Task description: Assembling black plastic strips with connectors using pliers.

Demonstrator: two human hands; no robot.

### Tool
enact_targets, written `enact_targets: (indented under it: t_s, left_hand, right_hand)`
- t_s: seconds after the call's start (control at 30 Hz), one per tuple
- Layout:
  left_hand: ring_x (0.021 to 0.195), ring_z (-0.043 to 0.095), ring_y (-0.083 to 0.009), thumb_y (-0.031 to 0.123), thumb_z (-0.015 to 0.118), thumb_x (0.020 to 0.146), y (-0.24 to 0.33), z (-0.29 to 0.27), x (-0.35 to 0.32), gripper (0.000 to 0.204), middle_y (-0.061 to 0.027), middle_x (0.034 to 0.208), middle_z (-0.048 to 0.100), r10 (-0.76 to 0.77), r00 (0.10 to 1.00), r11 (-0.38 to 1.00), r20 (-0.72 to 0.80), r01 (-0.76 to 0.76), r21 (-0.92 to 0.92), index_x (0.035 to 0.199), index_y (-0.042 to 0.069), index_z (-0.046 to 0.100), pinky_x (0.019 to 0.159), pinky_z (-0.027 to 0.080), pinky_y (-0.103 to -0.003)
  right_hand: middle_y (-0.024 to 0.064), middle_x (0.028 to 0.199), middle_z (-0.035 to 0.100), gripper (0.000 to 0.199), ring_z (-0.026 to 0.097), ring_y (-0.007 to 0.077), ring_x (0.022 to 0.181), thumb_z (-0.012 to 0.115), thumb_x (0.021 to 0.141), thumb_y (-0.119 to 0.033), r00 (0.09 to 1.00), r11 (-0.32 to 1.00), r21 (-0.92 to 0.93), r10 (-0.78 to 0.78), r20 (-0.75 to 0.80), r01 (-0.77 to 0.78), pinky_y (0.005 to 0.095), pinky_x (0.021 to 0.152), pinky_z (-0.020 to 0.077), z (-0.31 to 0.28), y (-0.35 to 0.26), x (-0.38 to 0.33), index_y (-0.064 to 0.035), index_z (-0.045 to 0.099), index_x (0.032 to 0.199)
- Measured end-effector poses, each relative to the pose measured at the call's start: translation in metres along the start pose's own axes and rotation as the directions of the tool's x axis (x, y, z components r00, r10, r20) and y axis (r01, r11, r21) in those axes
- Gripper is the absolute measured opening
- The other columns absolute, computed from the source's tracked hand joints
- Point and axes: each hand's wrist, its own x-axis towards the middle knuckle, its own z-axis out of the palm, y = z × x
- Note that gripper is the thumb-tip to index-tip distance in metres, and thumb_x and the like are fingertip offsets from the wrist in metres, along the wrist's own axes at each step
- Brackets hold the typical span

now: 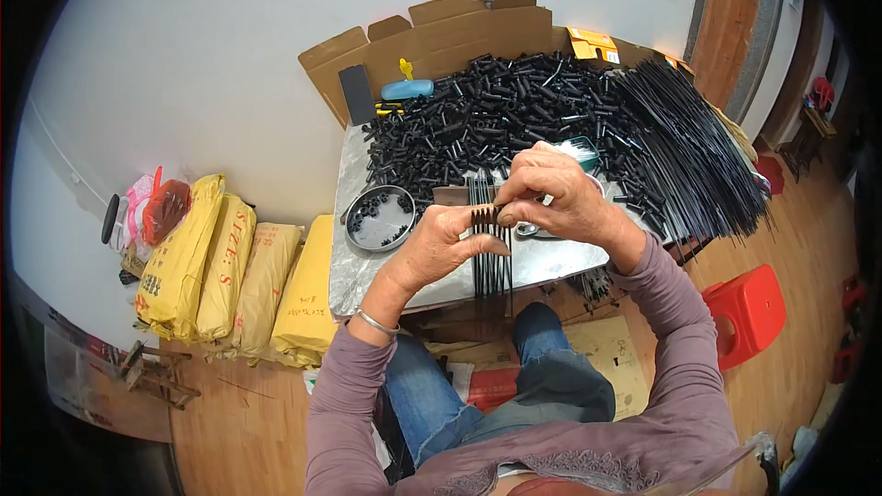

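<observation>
Several thin black rods (pixel 491 280) stand side by side in my left hand (pixel 436 241), whose fingers and thumb are closed round them over the table's front edge. Short dark coil-like pieces show on the rods between the fingers. Closed in a pinch, my right hand (pixel 556 195) touches the right side of the same bunch near its upper part. Whatever small piece those fingertips grip is too hidden to name. Left of my left hand, a round metal dish (pixel 350 228) holds small black parts. Behind both hands spreads a large heap of short black tubes (pixel 487 115).
A big bundle of long black rods (pixel 694 152) overhangs the right side of the grey table (pixel 354 277). Cardboard (pixel 441 32) walls off the back. Yellow sacks (pixel 216 271) stand at the left, and a red stool (pixel 758 312) sits at the right.
</observation>
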Motion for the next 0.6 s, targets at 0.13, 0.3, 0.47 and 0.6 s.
enact_targets:
  t_s: [0.13, 0.3, 0.47, 0.6]
  left_hand:
    - [0.073, 0.066, -0.0154, 0.016, 0.07, 0.081, 0.002, 0.0, -0.001, 0.025, -0.0072, 0.084, 0.07, 0.05, 0.999, 0.997, -0.011, -0.049, 0.061, 0.104, 0.007, 0.068, 0.067, 0.051, -0.027]
    - [0.076, 0.066, -0.0125, 0.014, 0.071, 0.082, 0.01, 0.007, -0.001, 0.025, -0.0062, 0.086, 0.07, -0.082, 0.996, 0.993, -0.02, 0.08, -0.086, 0.104, 0.003, 0.067, 0.068, 0.052, -0.027]
    - [0.098, 0.063, -0.0266, 0.022, 0.074, 0.078, -0.018, 0.041, -0.017, 0.028, -0.0146, 0.099, 0.067, -0.206, 0.97, 0.914, -0.126, 0.145, -0.379, 0.099, 0.005, 0.069, 0.083, 0.05, -0.037]
    - [0.12, 0.049, -0.0368, 0.031, 0.081, 0.067, -0.064, 0.076, -0.041, 0.052, -0.0184, 0.12, 0.058, -0.025, 0.988, 0.998, -0.15, 0.032, 0.046, 0.111, 0.006, 0.065, 0.099, 0.04, -0.044]
  right_hand:
    - [-0.0007, 0.068, 0.056, 0.024, 0.054, 0.0164, 0.061, 0.079, 0.066, -0.019, 0.998, 0.998, -0.053, -0.045, -0.053, 0.043, 0.0313, 0.061, 0.0365, 0.009, -0.006, 0.002, -0.0097, 0.061, 0.078]
    - [0.0004, 0.07, 0.056, 0.033, 0.057, 0.0179, 0.064, 0.08, 0.064, -0.024, 0.995, 0.992, -0.122, 0.005, -0.099, -0.017, 0.0312, 0.061, 0.0421, 0.015, -0.019, 0.005, -0.0102, 0.062, 0.088]
    - [0.0058, 0.069, 0.057, 0.026, 0.058, 0.0213, 0.056, 0.079, 0.069, -0.015, 0.986, 0.962, -0.236, -0.158, -0.056, 0.141, 0.0307, 0.046, 0.0448, 0.034, -0.017, 0.011, -0.0041, 0.062, 0.085]
    - [0.0086, 0.069, 0.058, 0.019, 0.058, 0.0216, 0.055, 0.077, 0.072, -0.011, 0.992, 0.99, -0.138, -0.055, -0.111, 0.039, 0.0309, 0.048, 0.0456, 0.049, -0.017, 0.011, -0.0032, 0.062, 0.081]
